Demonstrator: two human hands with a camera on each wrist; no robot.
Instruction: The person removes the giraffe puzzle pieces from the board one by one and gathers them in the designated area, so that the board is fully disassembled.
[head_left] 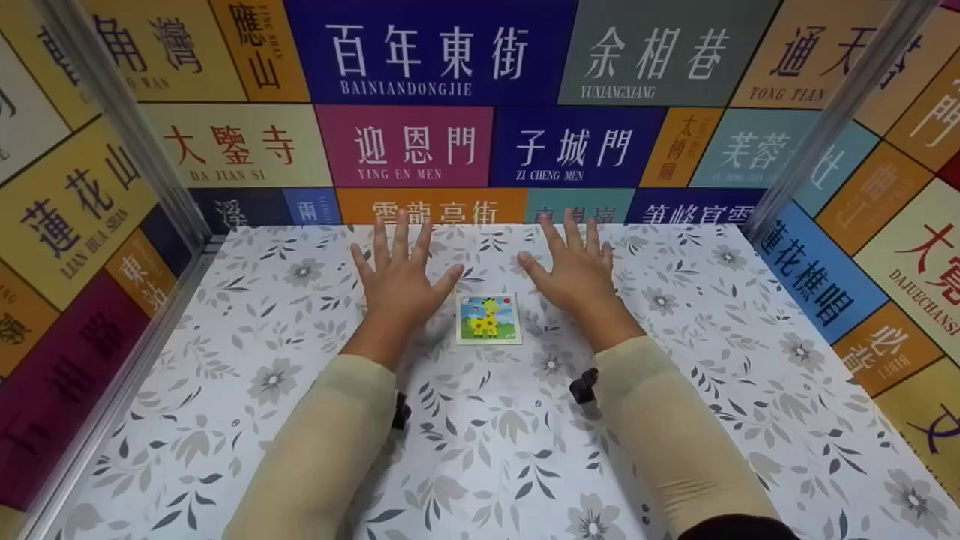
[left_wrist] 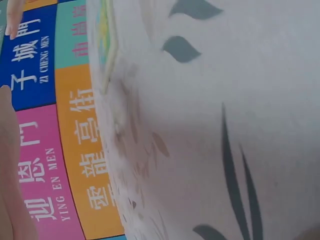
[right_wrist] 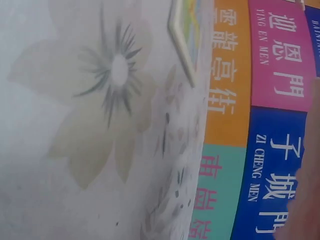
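Observation:
A small square giraffe picture puzzle (head_left: pixel 488 319) with a pale border lies flat on the table between the two hands. To its left, the left hand (head_left: pixel 403 283) is spread palm down, fingers straight and pointing away, holding nothing. On the other side the right hand (head_left: pixel 576 274) is spread the same way, its thumb toward the puzzle. In the left wrist view the puzzle's edge (left_wrist: pixel 111 47) shows at the top, with part of the hand (left_wrist: pixel 12 190) at the left border. The right wrist view catches the puzzle's corner (right_wrist: pixel 184 42) and a blurred bit of the hand (right_wrist: pixel 306 200).
The table (head_left: pixel 480 465) wears a white cloth printed with grey leaves and flowers. Behind it stands a wall panel (head_left: pixel 420 60) of coloured blocks with Chinese lettering, with similar panels at both sides. Metal posts (head_left: pixel 135 127) frame the corners. Dark wrist cameras (head_left: pixel 583 386) sit at the sleeves.

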